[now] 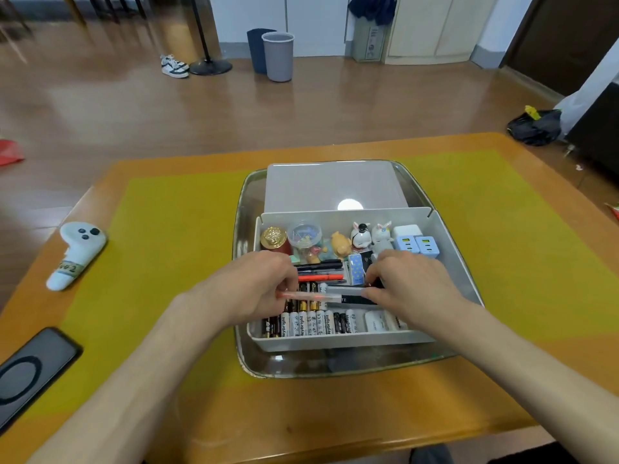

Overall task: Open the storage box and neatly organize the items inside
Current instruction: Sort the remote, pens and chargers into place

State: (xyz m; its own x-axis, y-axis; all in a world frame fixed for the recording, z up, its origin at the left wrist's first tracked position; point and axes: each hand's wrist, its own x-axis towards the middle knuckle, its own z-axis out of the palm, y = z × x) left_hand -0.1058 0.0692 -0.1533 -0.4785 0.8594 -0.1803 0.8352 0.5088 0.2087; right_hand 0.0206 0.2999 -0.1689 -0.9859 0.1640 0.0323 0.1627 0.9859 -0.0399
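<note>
Left hand pinching orange pen, right hand gripping its other end, over batteries in open storage box.

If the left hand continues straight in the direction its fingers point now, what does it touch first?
The left hand points right, holding a red pen over the batteries. It would probably meet the right hand first, which holds the pen's other end; depth is unclear.

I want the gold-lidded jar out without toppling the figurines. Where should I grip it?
Judging by its pose, grip the gold-lidded jar by its round lid from straight above: it stands upright in the storage box's far left corner, walls and a clear tub crowding its sides.
</note>
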